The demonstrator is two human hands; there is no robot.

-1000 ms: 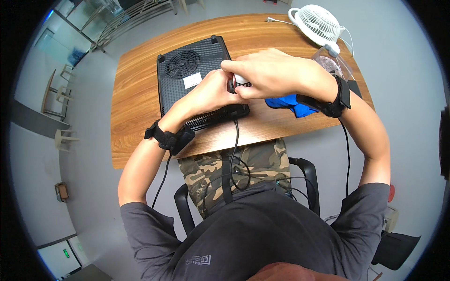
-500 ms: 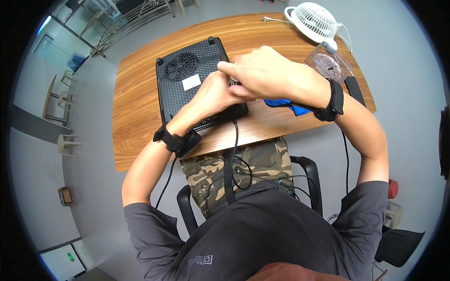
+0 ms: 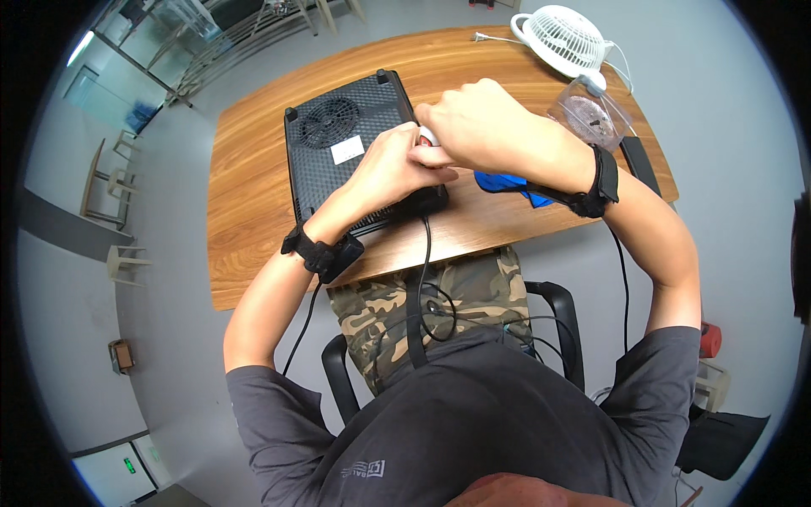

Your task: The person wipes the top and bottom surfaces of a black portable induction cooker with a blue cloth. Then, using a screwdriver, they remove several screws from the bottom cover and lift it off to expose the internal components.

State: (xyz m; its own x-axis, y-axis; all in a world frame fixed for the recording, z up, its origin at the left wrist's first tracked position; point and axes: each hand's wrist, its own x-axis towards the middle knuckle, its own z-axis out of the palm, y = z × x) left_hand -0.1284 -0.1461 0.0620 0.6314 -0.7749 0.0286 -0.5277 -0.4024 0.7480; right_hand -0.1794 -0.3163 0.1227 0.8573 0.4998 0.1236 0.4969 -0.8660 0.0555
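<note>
Handling: treat the upturned black appliance (image 3: 355, 152) as rigid and heavy; your left hand (image 3: 390, 169) and right hand (image 3: 483, 127) pinch a small white-and-red part (image 3: 427, 136) at its right edge.

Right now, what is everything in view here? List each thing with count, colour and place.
Table: one, wood brown, centre.
Flat vented appliance: one, black, underside up on table, cord hanging off near edge.
Small fan: one, white, table's far right corner.
Clear bag: one, transparent, beside fan.
Blue item: one, under right forearm.
Chair: one, black, under person.
Left hand: on appliance's right edge.
Right hand: over a small white and red object, hold unclear.
</note>
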